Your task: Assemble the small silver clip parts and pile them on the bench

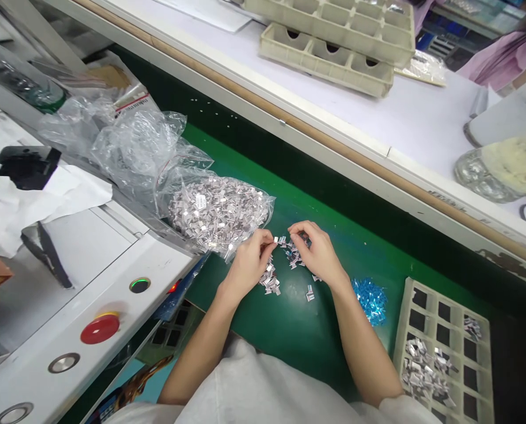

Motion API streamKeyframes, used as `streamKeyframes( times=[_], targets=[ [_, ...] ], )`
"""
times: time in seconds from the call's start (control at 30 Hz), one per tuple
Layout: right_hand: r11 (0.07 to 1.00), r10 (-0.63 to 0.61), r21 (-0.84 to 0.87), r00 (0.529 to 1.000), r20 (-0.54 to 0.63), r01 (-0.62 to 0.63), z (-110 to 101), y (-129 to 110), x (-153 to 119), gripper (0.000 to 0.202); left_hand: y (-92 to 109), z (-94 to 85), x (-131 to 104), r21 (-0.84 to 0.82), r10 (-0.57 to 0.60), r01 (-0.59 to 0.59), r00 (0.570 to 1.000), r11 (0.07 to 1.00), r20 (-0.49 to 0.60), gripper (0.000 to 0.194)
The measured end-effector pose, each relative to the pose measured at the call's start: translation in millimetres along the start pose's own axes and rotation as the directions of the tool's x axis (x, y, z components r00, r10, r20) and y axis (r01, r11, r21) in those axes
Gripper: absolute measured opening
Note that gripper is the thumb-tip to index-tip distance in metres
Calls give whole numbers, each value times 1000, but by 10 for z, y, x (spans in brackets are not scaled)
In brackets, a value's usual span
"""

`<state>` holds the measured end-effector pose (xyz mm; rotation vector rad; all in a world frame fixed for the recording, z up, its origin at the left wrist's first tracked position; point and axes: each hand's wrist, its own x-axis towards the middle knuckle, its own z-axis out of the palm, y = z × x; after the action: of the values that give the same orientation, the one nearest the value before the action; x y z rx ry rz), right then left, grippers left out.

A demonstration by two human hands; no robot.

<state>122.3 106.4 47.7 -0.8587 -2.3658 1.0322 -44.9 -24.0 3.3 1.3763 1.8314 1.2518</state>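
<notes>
My left hand (254,257) is closed in a pinch on a small silvery metal piece (275,239) at its fingertips. Across from it, my right hand (314,247) curls with thumb and fingertips close together over a loose pile of similar pieces (293,257); whether anything is between them is too small to tell. More pieces (269,280) lie below the left hand on the green bench (284,318). One small group (310,293) sits apart, nearer my body. Behind the left hand rests a clear plastic bag full of the same pieces (218,209).
Blue film bits (369,300) lie right of my right forearm. A compartment tray (443,353) at the lower right holds pieces. At left is a machine panel with a red button (100,328). A raised white shelf (324,112) carries stacked trays (333,53); a person's pink sleeve (501,59) shows beyond.
</notes>
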Motion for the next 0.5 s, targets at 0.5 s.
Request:
streamKeyframes(
  times=[0.5],
  targets=[
    [999, 28, 37, 990, 141, -34, 50, -127, 0, 12, -33, 50, -23, 46, 118, -120, 992, 992, 44, 5]
  ],
)
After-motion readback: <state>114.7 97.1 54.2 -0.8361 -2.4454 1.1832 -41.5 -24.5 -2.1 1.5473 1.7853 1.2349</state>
